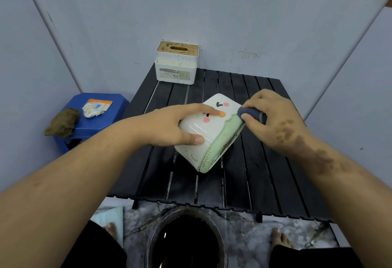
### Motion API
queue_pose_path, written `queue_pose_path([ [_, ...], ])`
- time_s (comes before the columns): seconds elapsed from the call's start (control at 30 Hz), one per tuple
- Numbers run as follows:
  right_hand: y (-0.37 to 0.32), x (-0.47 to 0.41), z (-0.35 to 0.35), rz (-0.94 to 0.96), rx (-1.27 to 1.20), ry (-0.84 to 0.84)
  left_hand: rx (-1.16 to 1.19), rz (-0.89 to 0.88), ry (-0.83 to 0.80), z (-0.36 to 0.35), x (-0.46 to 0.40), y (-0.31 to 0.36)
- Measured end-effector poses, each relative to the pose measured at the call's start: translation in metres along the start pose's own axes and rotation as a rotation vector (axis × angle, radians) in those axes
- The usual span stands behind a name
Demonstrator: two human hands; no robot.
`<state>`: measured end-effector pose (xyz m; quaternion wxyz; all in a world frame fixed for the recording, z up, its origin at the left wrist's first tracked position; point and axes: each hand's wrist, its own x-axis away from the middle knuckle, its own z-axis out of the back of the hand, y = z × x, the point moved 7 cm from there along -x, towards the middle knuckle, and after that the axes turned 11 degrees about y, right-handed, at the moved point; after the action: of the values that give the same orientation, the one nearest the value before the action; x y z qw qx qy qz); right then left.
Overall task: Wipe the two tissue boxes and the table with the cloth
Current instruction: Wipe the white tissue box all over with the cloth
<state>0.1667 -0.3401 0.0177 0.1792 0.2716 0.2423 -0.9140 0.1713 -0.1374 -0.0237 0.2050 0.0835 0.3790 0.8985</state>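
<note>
Both hands grip — left hand (169, 126) holds the tilted tissue box (209, 134), right hand (273, 117) pinches the cloth (250, 114) against it.

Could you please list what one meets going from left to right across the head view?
Olive-brown rag → crumpled white tissue packet → left hand → white-and-green face-printed tissue box → right hand holding dark blue cloth.

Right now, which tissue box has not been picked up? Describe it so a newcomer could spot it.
On the black slatted table, look to the far left corner by the wall. There stands the white rectangular tissue box, upright and untouched; its speckled wooden slotted lid sets it apart from the face-printed box.
</note>
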Motion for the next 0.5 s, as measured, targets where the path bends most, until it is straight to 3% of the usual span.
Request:
queue_pose_path([
  [0.1, -0.015, -0.002, -0.004, 0.088, 0.002, -0.089, 0.005, 0.012, -0.007, -0.001, 0.001, 0.000],
  [0.3, 0.020, -0.018, -0.002, -0.033, 0.168, -0.089, -0.038, 0.038, -0.012, -0.001, 0.001, 0.003],
  [0.5, 0.022, -0.012, -0.001, 0.033, 0.154, -0.105, -0.060, 0.036, -0.009, -0.003, 0.004, 0.003],
])
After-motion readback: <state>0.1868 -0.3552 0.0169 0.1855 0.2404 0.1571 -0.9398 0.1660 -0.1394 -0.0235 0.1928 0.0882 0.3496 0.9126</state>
